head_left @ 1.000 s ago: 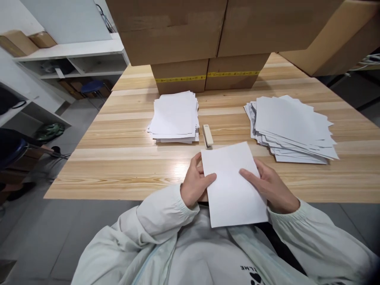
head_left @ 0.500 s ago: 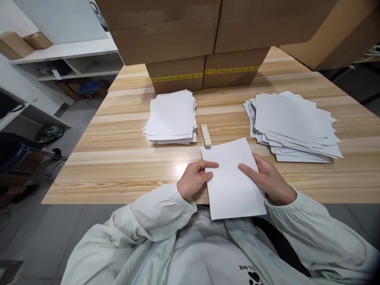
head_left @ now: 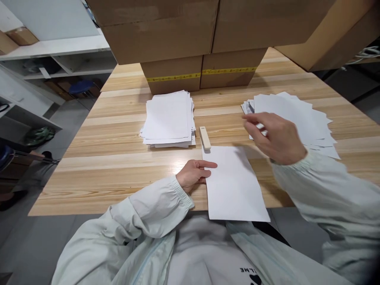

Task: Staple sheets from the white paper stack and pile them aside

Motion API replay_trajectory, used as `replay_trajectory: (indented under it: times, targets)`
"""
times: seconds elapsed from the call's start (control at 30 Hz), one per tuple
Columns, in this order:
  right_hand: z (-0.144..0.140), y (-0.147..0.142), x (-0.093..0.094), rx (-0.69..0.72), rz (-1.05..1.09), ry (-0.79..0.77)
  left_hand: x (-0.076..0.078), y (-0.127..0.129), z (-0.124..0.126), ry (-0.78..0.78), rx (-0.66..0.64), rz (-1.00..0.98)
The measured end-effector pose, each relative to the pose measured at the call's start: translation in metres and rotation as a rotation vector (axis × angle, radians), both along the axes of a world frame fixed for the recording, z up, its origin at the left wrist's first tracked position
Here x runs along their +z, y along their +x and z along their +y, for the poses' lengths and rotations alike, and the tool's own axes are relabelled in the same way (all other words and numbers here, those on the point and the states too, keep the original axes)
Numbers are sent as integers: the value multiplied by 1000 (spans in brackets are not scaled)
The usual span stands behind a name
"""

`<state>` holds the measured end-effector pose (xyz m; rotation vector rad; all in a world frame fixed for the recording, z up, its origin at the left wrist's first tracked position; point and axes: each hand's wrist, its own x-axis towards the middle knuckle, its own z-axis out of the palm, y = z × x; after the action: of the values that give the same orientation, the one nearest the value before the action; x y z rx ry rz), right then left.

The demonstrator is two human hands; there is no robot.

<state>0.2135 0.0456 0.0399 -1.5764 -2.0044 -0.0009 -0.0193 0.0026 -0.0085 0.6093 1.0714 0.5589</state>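
Observation:
A white sheet of paper (head_left: 236,186) lies at the table's front edge, its lower end jutting out past it. My left hand (head_left: 194,174) grips its left edge, with the index finger and thumb on top. Over the table to the right, my right hand (head_left: 274,136) is raised off the sheet, thumb and index finger apart, nothing visible between them. Behind it is a fanned stack of paper (head_left: 297,118), partly hidden by the hand. A small cream stapler (head_left: 204,138) lies at the sheet's top left corner. Left of that sits a second, neater paper stack (head_left: 168,118).
Cardboard boxes (head_left: 172,73) with yellow tape stand at the back of the wooden table (head_left: 118,158), larger boxes (head_left: 160,31) on top of them. Another carton (head_left: 329,35) is at the back right. White shelves (head_left: 71,49) and a blue stool (head_left: 80,86) are off to the left.
My right hand has let go of the sheet's right edge and moved up and right towards the fanned stack. The sheet now lies flatter; my left hand still holds it.

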Motion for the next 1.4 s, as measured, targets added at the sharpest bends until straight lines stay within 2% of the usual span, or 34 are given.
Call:
replay_trajectory:
  times: [0.07,0.17,0.23,0.33,0.47,0.73,0.83,0.9,0.97,1.03,1.13,1.2,1.23,1.27,1.33,1.37,1.4]
  targets:
    - [30,-32,1,111,50,-10,0,0,0,-12,11,-4]
    - [67,-81,-19,227,20,-1,2,1,0,-37,19,-6]
    - [80,-104,-38,275,-20,36,4,1,1,-53,13,-1]
    - [85,-120,-61,326,-56,59,7,0,1,-73,0,7]
    - [80,-120,-72,342,-44,55,8,0,2,-81,0,9]
    - [77,-123,-68,321,-132,81,8,2,2,-55,1,19]
    - [75,-122,-55,316,-140,146,7,1,2,-18,-24,52]
    - [66,-113,-41,315,-93,270,4,-1,1,7,-57,42]
    - [48,-94,-26,292,-12,409,0,-3,-3,50,-98,9]
    - [20,-65,-19,233,71,460,-5,-6,-9,110,-163,-27]
    - [-34,-12,-29,33,254,304,-10,-8,-22,241,-256,-72]
    - [-72,20,-48,-156,568,80,-9,-8,-30,433,-247,-55]
    - [-90,32,-58,-188,741,-58,-7,-8,-32,564,-226,-30]
    - [-106,40,-67,-163,876,-225,-5,-7,-35,703,-204,-3]
    - [-132,42,-80,-77,994,-559,2,-6,-36,952,-174,46]
    - [-141,38,-82,-66,1001,-651,5,-5,-36,1042,-164,61]
    - [-145,33,-81,-89,979,-674,8,-4,-36,1110,-149,74]
